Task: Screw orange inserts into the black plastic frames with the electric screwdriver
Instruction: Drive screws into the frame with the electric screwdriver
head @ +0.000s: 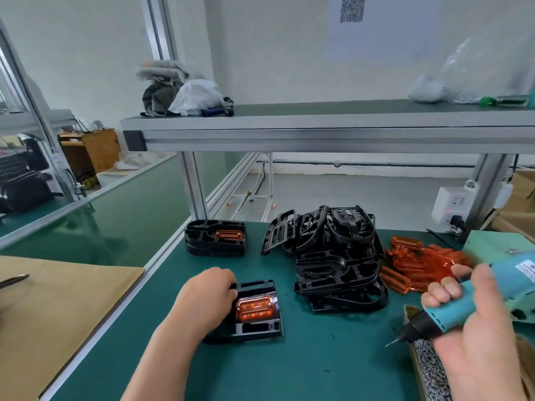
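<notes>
1. My left hand curls its fingers over the far-left edge of the flat black plastic frame, which lies near centre on the green bench mat. I judge the grip is there to stop the frame turning under the driver.
2. A translucent, ribbed orange insert sits in that frame's window, just right of my knuckles and left uncovered for the bit. I cannot tell whether any screw is in it.
3. My right hand wraps fingers and thumb round the teal-bodied, black-nosed electric screwdriver. The bit points down-left over the open cardboard box of small grey screws at near right, probably to collect a screw. The bit is well apart from the frame.
4. Fixed counts: one frame under my hand, one insert in it, one screwdriver, one screw box.
5. Far left is one stack of finished frames, set out of the working area, with an insert showing in the top one. It looks about three layers deep, but the exact number is uncertain.
6. Far centre is a loose heap of empty frames, within reach as stock. There are clearly more than five, too tangled to count.
7. Far right, touching that heap, is a pile of loose inserts. There are more than ten, overlapping and not countable.
</notes>
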Action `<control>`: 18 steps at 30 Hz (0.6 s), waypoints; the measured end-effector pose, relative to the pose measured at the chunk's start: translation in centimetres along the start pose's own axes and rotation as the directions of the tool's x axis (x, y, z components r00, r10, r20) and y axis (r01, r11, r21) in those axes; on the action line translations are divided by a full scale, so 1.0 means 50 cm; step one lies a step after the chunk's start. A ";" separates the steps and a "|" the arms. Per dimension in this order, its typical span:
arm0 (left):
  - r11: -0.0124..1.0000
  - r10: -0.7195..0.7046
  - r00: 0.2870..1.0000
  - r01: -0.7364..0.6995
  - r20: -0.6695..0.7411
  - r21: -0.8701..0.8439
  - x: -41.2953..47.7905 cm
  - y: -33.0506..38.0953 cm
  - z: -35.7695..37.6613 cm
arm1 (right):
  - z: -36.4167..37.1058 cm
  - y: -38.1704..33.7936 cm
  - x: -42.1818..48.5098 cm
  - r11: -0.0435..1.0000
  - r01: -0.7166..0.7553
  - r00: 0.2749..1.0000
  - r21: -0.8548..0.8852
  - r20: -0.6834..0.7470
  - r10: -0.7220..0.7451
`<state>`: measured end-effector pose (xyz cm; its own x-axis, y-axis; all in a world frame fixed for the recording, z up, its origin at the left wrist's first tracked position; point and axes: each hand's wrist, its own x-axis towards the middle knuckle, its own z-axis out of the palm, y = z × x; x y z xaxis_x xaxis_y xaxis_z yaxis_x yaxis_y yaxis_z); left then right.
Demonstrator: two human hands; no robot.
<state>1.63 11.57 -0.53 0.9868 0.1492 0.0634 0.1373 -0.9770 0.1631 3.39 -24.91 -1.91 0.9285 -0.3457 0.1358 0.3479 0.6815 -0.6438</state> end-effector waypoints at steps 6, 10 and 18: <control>0.996 0.023 0.999 -0.019 -0.049 0.085 0.048 -0.009 0.011 | 0.024 0.028 0.016 0.998 0.057 0.998 -0.028 -0.009 -0.057; 0.993 0.031 0.998 -0.026 -0.047 0.114 0.065 -0.015 0.016 | 0.032 0.031 0.024 0.996 0.078 0.996 -0.052 -0.030 -0.080; 0.999 -0.035 0.991 0.035 -0.127 -0.001 0.068 -0.031 0.028 | 0.013 0.023 0.030 0.987 0.087 0.995 -0.136 -0.027 -0.092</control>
<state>4.91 13.37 -1.92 0.9623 0.2017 0.1824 0.1720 -0.9710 0.1662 5.27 -24.23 -1.93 0.8887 -0.4243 0.1738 0.4068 0.5548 -0.7257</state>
